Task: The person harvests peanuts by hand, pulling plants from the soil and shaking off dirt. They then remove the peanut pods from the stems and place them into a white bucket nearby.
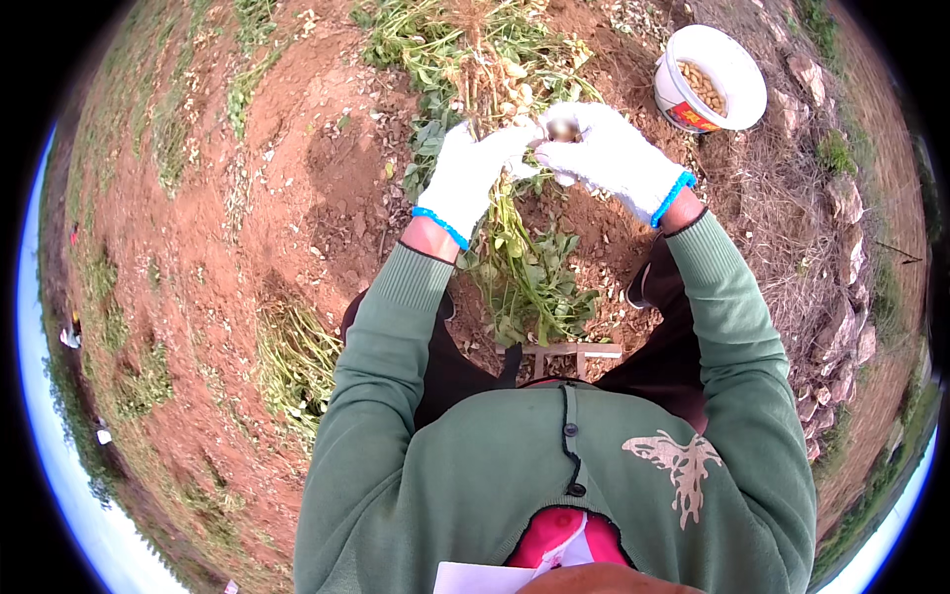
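Note:
My left hand, in a white knit glove with a blue cuff, grips the stems of a pulled peanut plant. The plant's leafy end hangs toward me between my legs, and its roots point away from me. Pale peanut pods cluster among the roots just beyond my fingers. My right hand, gloved the same way, is curled close beside my left fingertips, by the pods. Between its thumb and fingers is a blurred spot, so I cannot tell whether it holds anything.
A white plastic bucket with peanuts inside stands at the upper right. More peanut plants lie beyond my hands and in a heap at left. A low wooden frame is between my legs. Rocks edge the right side.

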